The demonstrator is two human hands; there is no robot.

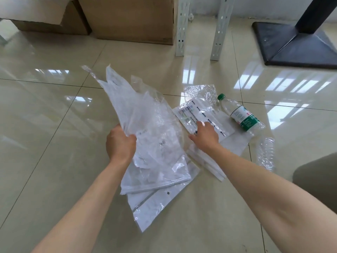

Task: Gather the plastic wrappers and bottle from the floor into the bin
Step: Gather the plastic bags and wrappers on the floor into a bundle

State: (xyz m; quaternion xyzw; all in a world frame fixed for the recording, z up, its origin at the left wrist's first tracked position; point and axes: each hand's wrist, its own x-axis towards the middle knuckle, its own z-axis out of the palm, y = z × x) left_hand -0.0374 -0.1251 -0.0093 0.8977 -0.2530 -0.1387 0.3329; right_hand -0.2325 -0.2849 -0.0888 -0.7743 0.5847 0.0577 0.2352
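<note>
My left hand (120, 143) grips a bundle of clear and white plastic wrappers (145, 128), lifted off the tiled floor. My right hand (205, 136) rests fingers-down on a printed white wrapper (202, 114) lying flat on the floor. A crushed clear bottle (240, 114) with a green cap and green label lies on its side just right of that wrapper. Another flat wrapper (155, 207) with a zip strip lies under the bundle, nearer to me. A crumpled clear piece of plastic (266, 154) lies right of my right forearm. No bin is in view.
Cardboard boxes (131, 17) stand at the back left. Two grey perforated shelf legs (182, 26) rise behind the wrappers. A black square stand base (295, 42) sits at the back right. A dark rounded shape (317, 181) fills the right edge.
</note>
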